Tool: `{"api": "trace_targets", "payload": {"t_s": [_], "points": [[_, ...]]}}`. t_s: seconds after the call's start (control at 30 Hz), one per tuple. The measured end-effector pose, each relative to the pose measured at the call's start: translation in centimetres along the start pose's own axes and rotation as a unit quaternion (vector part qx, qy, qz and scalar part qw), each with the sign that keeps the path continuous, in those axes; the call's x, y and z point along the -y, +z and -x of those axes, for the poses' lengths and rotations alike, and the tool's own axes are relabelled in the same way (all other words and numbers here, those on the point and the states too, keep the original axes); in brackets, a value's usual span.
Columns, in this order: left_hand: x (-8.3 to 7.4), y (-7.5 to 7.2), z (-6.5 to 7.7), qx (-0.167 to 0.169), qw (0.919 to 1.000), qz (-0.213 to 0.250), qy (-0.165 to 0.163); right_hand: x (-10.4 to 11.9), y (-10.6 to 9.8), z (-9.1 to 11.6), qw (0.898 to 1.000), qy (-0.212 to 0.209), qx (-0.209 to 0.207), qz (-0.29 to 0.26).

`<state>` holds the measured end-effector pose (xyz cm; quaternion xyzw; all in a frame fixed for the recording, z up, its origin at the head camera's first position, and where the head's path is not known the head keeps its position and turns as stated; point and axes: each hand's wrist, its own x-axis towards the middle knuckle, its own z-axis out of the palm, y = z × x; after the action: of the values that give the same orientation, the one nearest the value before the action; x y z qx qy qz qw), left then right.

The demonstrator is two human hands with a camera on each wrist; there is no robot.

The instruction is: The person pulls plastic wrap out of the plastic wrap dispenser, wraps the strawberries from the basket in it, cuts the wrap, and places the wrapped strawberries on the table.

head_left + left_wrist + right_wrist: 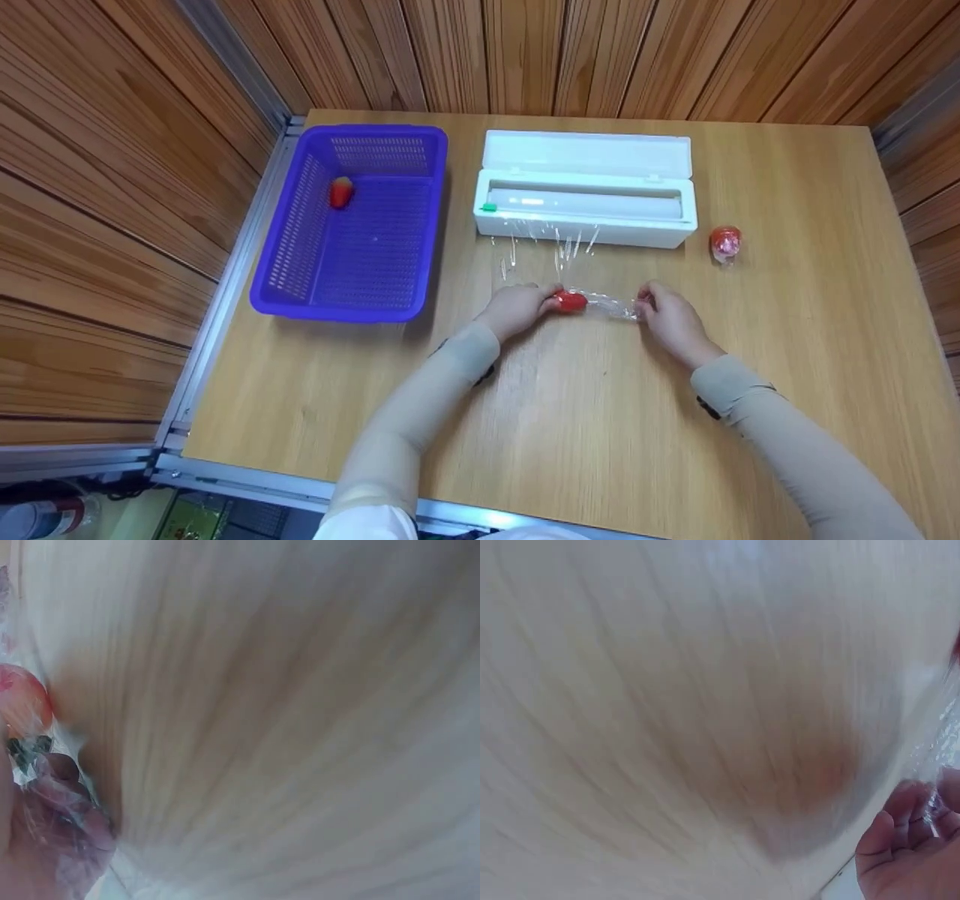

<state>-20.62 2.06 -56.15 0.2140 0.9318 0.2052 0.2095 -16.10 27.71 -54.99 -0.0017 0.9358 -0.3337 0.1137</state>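
Note:
My left hand [520,309] grips a red fruit [571,301] at its left end, low over the table in front of the white box. Clear plastic film covers the fruit, and the left wrist view shows its green leafy top beside the fingers, with film over them too. From the fruit a gathered strand of plastic film [611,306] runs right to my right hand [673,321]. There, thumb and fingers pinch the film's end, seen also as crinkled film [932,802] in the right wrist view. More film stretches between the box and the left hand.
A white film box [585,232], lid raised, holds a roll of film [585,202] and a green slider [489,207]. Left of it stands a purple basket [349,311] with one red fruit [341,193] inside. A film-wrapped red fruit [725,244] lies right of the box.

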Motion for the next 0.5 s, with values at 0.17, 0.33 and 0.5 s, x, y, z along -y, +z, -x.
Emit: {"api": "trace_targets", "payload": {"t_s": [0.17, 0.33, 0.5], "points": [[0.0, -0.2, -0.7, 0.004, 0.9999, -0.005, 0.009, 0.1, -0.7, 0.1, 0.996, 0.043, -0.001, -0.076], [0.1, -0.7, -1.2, 0.013, 0.9998, 0.014, 0.008, 1.3, -1.2, 0.2, 0.983, 0.088, -0.071, -0.144], [0.3, -1.1, -1.5, 0.034, 0.9989, 0.033, 0.002, 3.0, 0.0, 0.1, 0.993, -0.048, -0.091, -0.049]]}}
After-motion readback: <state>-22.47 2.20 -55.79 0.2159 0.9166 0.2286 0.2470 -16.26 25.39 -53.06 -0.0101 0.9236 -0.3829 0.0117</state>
